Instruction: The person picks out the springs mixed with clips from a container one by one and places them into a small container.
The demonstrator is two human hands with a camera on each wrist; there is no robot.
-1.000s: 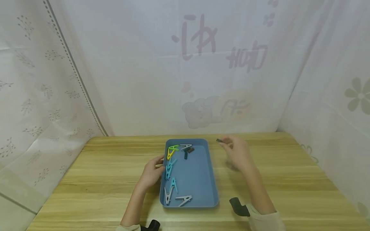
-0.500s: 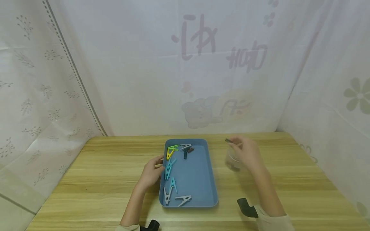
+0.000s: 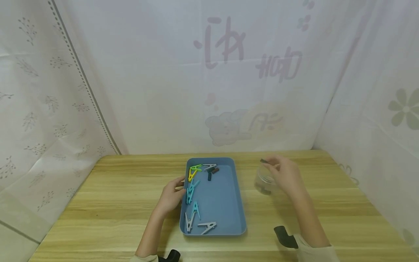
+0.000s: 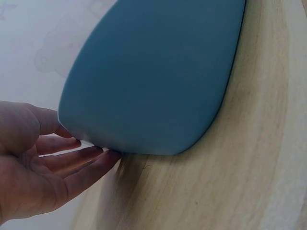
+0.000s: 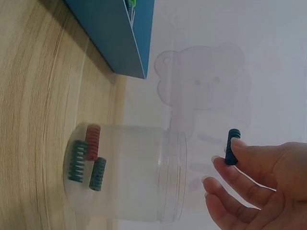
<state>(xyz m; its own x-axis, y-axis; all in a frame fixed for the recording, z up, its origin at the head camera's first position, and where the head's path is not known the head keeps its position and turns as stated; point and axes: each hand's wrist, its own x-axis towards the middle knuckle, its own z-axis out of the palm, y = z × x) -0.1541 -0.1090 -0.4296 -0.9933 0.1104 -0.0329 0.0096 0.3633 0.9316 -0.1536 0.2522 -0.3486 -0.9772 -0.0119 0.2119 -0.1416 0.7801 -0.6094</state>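
Dark spring (image 3: 263, 161) pinched in right hand (image 3: 284, 174) fingers just above the jar (image 3: 266, 182), at 3 o'clock of the tray (image 3: 226, 203); relaxed left hand (image 3: 171, 196) steadies the tray's 9 o'clock edge.

The head camera looks forward and down from above the near edge of the table (image 3: 114, 203), taking in the whole blue tray (image 3: 229, 203) and both hands. The left wrist camera sits low and very close against the tray's (image 4: 153, 81) outer wall. The right wrist camera, also low, faces the clear jar (image 5: 139, 172), the tray's corner behind it.
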